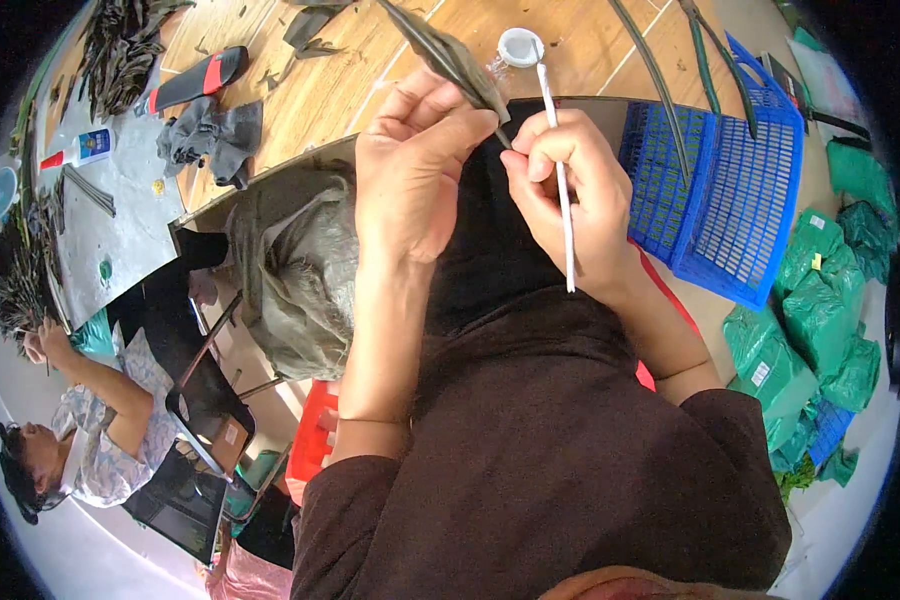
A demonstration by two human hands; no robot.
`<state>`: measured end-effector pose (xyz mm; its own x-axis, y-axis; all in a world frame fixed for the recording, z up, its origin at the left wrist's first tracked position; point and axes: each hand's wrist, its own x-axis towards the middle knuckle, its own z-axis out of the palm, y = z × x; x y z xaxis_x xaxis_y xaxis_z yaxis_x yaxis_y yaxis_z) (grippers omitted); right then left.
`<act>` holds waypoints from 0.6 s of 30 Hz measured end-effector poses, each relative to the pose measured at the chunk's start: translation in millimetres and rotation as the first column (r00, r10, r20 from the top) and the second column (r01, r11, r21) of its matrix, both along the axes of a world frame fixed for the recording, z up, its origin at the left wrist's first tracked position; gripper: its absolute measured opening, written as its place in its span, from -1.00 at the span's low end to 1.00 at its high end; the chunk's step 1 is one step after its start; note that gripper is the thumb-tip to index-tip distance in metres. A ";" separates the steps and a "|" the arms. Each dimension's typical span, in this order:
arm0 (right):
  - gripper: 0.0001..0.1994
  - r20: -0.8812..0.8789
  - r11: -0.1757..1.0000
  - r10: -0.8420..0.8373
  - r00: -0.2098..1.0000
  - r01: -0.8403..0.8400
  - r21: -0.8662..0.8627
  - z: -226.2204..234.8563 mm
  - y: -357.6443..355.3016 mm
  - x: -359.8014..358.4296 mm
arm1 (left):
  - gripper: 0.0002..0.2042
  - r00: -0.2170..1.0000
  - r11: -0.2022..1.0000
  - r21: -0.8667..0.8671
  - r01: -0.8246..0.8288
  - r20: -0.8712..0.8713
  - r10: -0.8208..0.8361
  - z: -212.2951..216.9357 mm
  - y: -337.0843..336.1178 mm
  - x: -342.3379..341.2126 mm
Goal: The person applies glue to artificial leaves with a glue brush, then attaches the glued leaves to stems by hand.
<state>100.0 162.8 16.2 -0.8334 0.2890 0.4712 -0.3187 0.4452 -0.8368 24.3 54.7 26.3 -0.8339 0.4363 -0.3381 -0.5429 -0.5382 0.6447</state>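
Observation:
Between the thumb and fingers of my left hand (410,170) is a dark olive artificial leaf (455,62), pointing up and to the left. My right hand (578,190) is closed around a thin white stick (564,215), held nearly upright. Its thumb and fingertip also meet the thin stem (504,138) at the leaf's lower end. Just beyond the stick's upper tip, a small round white dish (503,50) sits on the wood-patterned table (585,30), with whitish stuff in and beside it.
Dark cloth scraps (210,135), a red-and-black tool (200,82) and a glue bottle (93,146) lie at left. Dark stems (705,60) reach over a blue plastic basket (745,190) at right. Green wrapped bundles (820,265) lie beyond. Another person (120,430) works at far left.

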 end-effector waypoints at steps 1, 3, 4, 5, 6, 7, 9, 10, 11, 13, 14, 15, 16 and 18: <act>-0.73 0.043 1.000 -0.010 0.999 0.011 -0.013 3.0 1.9 1.0 | -0.70 1.000 1.000 -0.013 0.016 0.001 -0.016 1.7 -0.6 -0.2; -0.74 0.058 0.999 -0.004 0.998 0.006 -0.047 5.3 3.3 0.6 | -0.73 0.999 0.999 -0.025 0.028 -0.029 -0.029 4.8 -6.6 -2.1; -0.74 0.073 0.997 0.005 0.997 0.001 -0.080 5.7 3.6 0.7 | -0.76 0.998 0.999 -0.037 0.037 -0.058 -0.039 5.5 -8.1 -2.5; -0.74 0.073 0.997 0.004 0.997 0.001 -0.079 5.8 3.1 0.8 | -0.80 0.996 0.999 -0.053 -0.003 -0.091 -0.002 3.5 -7.1 -2.6; -0.75 0.075 0.997 0.014 0.997 -0.008 -0.073 5.8 2.1 1.2 | -0.80 0.996 0.999 -0.052 -0.002 -0.090 -0.003 3.0 -5.0 -2.9; -0.75 0.078 0.998 0.024 0.997 -0.018 -0.068 5.9 1.6 1.7 | -0.80 0.994 0.993 -0.113 -0.032 -0.105 0.020 2.6 -2.3 -3.0; -0.77 0.100 0.997 0.029 0.995 -0.021 -0.080 6.3 0.8 2.6 | -0.80 0.992 0.983 -0.174 -0.064 -0.119 0.044 1.1 1.0 -3.1; -0.79 0.122 0.996 0.033 0.992 -0.022 -0.092 6.3 0.8 2.7 | -0.79 0.988 0.982 -0.164 -0.091 -0.140 0.068 -0.2 2.5 -3.0; -0.79 0.123 0.996 0.032 0.992 -0.021 -0.091 7.2 2.7 2.4 | -0.79 0.983 0.981 -0.153 -0.117 -0.160 0.092 -1.4 3.3 -3.2; -0.83 0.111 0.996 0.061 0.992 -0.054 -0.072 11.3 12.0 2.7 | -0.78 0.980 0.981 -0.141 -0.130 -0.168 0.106 -2.5 3.4 -5.2; -0.86 0.200 0.996 0.044 0.979 -0.029 -0.079 15.2 16.9 7.8 | -0.78 0.977 0.980 -0.131 -0.147 -0.177 0.123 -2.6 2.9 -6.3; -0.86 0.174 0.979 0.068 0.982 -0.032 -0.202 19.1 20.4 7.5 | -0.78 0.977 0.981 -0.129 -0.148 -0.175 0.124 -2.8 1.5 -8.1; -0.83 0.146 0.946 0.089 0.985 -0.038 -0.323 25.5 24.2 5.5 | -0.82 0.977 0.977 -0.149 -0.151 -0.176 0.124 -3.1 -0.7 -10.4; -0.70 0.174 0.950 0.151 0.973 -0.094 -0.299 33.9 42.3 4.2 | -0.86 0.978 0.976 -0.161 -0.145 -0.174 0.117 -4.7 -1.3 -14.5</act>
<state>104.1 205.1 50.1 -0.9372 0.2782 0.2105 -0.1758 0.1445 -0.9738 9.9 53.4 21.6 -0.9298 0.2665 -0.2538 -0.3555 -0.4713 0.8072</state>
